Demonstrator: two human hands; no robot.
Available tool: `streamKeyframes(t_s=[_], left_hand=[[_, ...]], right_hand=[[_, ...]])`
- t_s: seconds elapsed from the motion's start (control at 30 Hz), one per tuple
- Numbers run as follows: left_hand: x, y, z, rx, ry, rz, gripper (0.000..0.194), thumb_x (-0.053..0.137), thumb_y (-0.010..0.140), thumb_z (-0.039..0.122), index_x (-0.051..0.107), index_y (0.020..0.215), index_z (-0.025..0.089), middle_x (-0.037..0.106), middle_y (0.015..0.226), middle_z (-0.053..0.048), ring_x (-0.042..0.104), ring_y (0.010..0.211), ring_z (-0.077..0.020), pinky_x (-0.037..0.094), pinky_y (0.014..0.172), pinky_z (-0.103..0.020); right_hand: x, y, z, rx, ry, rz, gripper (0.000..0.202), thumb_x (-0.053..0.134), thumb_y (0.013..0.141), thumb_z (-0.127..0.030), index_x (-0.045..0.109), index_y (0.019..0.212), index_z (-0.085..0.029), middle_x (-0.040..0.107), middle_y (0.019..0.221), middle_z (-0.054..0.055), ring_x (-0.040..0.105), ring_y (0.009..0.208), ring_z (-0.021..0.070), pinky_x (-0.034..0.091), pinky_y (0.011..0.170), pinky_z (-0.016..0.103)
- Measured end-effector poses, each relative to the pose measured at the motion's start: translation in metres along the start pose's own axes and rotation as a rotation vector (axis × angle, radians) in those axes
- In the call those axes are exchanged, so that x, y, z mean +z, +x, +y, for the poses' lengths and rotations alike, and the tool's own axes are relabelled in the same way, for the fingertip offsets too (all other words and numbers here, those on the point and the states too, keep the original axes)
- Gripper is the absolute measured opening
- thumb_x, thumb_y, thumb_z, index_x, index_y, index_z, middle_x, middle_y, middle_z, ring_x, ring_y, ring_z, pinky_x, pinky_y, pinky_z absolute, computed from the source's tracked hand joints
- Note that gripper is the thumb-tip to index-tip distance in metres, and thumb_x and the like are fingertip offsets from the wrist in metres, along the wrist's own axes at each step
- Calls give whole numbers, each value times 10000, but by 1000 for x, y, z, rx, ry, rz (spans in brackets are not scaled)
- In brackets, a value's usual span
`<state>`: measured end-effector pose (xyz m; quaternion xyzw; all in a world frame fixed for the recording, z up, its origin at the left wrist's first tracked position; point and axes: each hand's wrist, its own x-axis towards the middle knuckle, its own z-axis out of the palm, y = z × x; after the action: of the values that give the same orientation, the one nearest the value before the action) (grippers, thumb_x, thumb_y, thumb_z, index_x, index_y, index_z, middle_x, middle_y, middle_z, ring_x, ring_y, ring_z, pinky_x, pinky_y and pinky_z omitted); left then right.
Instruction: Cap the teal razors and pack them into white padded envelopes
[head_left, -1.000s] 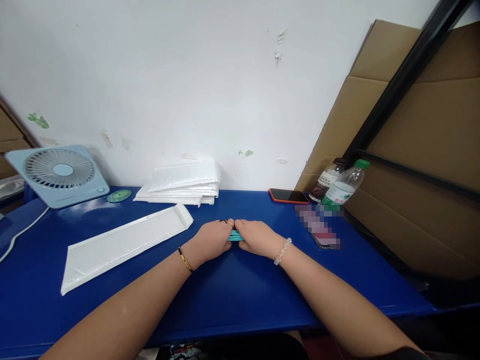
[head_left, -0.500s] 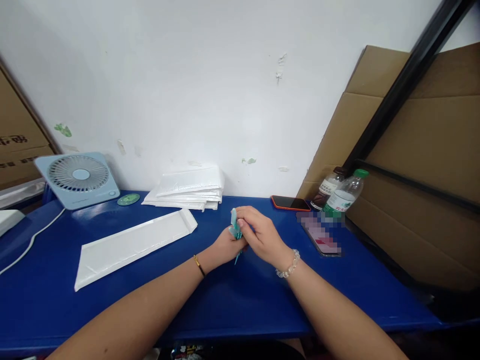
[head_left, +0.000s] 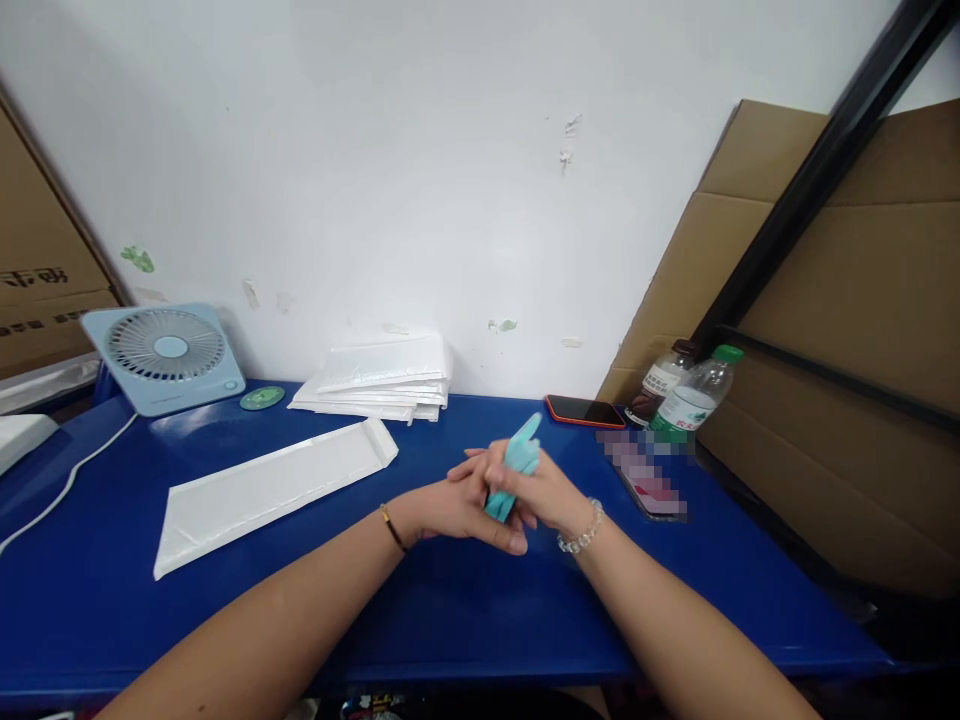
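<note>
Well inside table edges (head_left: pixel 435 670) — right hand (head_left: pixel 553 494) grips teal bundle (head_left: pixel 523 452).

L hand (head_left: pixel 450 510) & R hand (head_left: pixel 551 490) touching, R curled; L thumb (head_left: pixel 499 532) extd; forearms (head_left: pixel 300 595) angled in.

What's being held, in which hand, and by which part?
A teal item, in the right hand, gripped around its middle, with teal showing above and below. Whether the left hand also grips it cannot be told.

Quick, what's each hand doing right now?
Left hand: thumb out; can't tell whether it grips anything.
Right hand: closed, holding a teal item.
</note>
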<state>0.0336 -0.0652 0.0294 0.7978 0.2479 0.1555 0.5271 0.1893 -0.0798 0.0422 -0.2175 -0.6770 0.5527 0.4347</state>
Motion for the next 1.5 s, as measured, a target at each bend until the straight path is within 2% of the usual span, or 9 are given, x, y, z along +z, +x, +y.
streamKeyframes(t_s=[0.1,0.2,0.3,0.4,0.53,0.7,0.93,1.23,1.5], left_hand=[[-42,-15,-3,-109,441,206,843,746,555,539,490,1275,185,557,1258,-127,524,1135,-293,428,946,-396],[-92,-44,-18,-485,903,471,1136,803,402,527,366,1389,174,381,1420,-230,269,1332,-421,277,1030,-561],[-126,-72,-34,-881,961,382,1277,814,323,511,274,1444,225,352,1440,-236,210,1352,-454,319,974,-597],[-133,-80,-41,-960,900,266,1256,808,337,452,273,1448,208,420,1394,-230,358,1284,-436,423,902,-506],[-113,-61,-36,-755,891,227,1005,742,463,374,398,1378,142,534,1289,-198,494,1181,-371,457,883,-408],[-71,-24,-30,-275,874,275,861,675,543,275,415,1355,161,576,1214,-142,574,1073,-298,459,876,-328],[-40,-2,-17,-10,766,422,865,652,595,269,326,1394,222,481,1333,-107,532,1132,-299,445,925,-364],[-38,-2,-12,88,604,435,854,664,600,253,332,1384,194,476,1340,-104,521,1149,-282,440,962,-368],[-35,4,-13,116,591,520,817,654,607,232,353,1363,178,496,1296,-115,518,1147,-286,441,955,-382]], right_hand=[[-18,4,5,-63,116,322,242,554,869,-416,474,752,-221,486,480,-87,564,507,120,521,751,373],[-34,10,19,-38,79,447,232,609,837,-397,477,779,-215,389,445,-113,418,404,81,509,606,298],[-38,14,34,24,13,447,258,657,795,-395,503,763,-191,406,462,-98,408,429,68,492,590,266],[-35,14,38,23,84,491,265,664,786,-407,505,791,-195,353,456,-108,317,379,49,360,417,195],[-36,14,30,13,253,606,275,674,773,-418,519,773,-191,362,464,-99,259,347,34,213,347,176],[-46,18,27,20,605,758,361,690,748,-427,442,633,-191,380,472,-83,356,391,54,339,398,202],[-40,28,33,-36,789,918,379,681,756,-423,404,616,-205,418,497,-77,451,468,82,455,516,238],[-51,31,37,-100,929,1056,270,630,813,-300,448,636,-208,473,481,-82,482,457,68,482,544,208],[-33,33,47,31,842,992,352,639,773,-463,440,630,-212,596,599,-37,596,580,125,524,657,294]])
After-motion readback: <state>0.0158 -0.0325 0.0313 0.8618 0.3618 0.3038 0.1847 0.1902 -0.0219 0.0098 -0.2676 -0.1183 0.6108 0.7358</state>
